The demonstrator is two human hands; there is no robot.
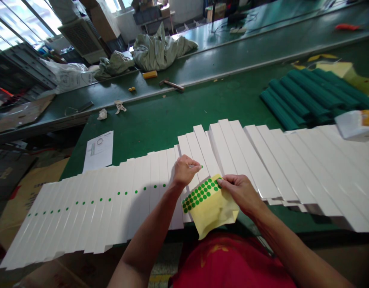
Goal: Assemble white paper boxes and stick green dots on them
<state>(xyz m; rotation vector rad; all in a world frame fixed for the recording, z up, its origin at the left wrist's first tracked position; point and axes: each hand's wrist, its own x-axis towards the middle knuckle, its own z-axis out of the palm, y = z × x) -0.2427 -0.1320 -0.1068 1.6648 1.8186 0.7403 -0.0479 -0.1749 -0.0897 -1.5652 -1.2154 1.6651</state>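
Observation:
Between the fingertips of my left hand [186, 171] is a small green dot sticker [202, 167], held in a pinch just over the white boxes. My right hand [240, 192] grips the upper right corner of a yellow sticker sheet [216, 216], thumb on top. Rows of green dots cover the sheet's upper part; its lower part is bare backing. Long, narrow white boxes [118, 216] lie side by side across the table. Those on the left each bear one green dot near the middle, while the boxes to the right [307, 168] show none.
Dark green rolls [310, 96] are stacked at the back right, near a white packet [356, 124]. A printed paper [98, 150] lies at the left. Farther back are a hammer [174, 85], a yellow block [150, 75], crumpled grey-green sacking [160, 50] and a red-handled tool [348, 27].

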